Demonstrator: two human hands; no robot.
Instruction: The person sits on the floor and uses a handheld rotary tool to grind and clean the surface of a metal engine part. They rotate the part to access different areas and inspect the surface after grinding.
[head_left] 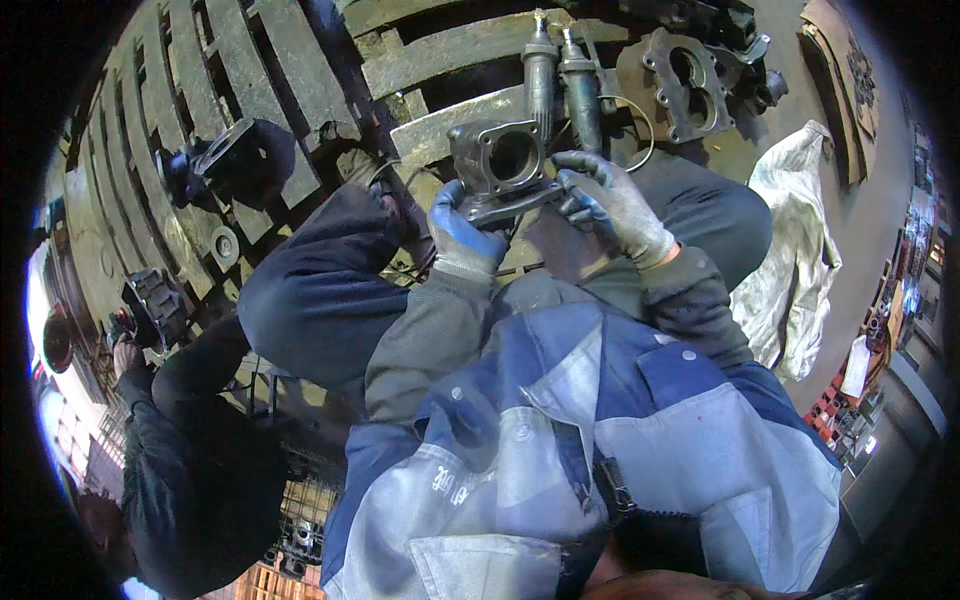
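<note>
Hands gripping a grey metal housing over the lap

Wooden pallet slats spread across the floor beyond the knees, a pale crumpled cloth lies to the right, and a flat cast plate with two round holes sits near two upright cylinders. Square metal housing with a round bore is held between both gloved hands: left hand closed around its lower left edge, right hand clasping its right side.

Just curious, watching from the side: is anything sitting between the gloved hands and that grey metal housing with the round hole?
Nothing visible: the left hand and right hand already grip the metal housing from both sides.
</note>
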